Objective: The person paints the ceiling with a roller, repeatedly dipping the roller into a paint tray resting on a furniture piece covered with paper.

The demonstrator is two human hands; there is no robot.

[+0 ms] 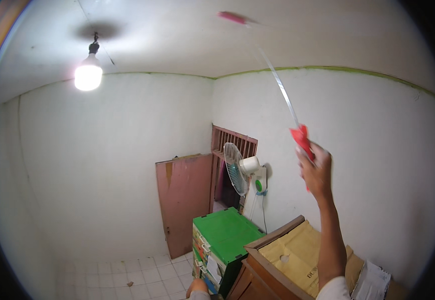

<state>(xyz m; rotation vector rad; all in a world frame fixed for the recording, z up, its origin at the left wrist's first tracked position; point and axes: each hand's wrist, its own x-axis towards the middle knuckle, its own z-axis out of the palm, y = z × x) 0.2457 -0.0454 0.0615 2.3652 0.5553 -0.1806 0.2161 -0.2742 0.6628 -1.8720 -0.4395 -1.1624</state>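
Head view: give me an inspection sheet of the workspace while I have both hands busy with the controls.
Surface: white ceiling, green strip along its edge.
Things in use: long tool with a red handle; its pink head is blurred near the ceiling, contact unclear.
Clutter: brown sheet on the wooden cabinet; brown scrap on the tiled floor.
Hands: right hand closed around the handle; left hand by the green-topped drawer unit, grip unclear.
Cables: thin cord below the fan.
Surroundings: lit bulb, open pink door.
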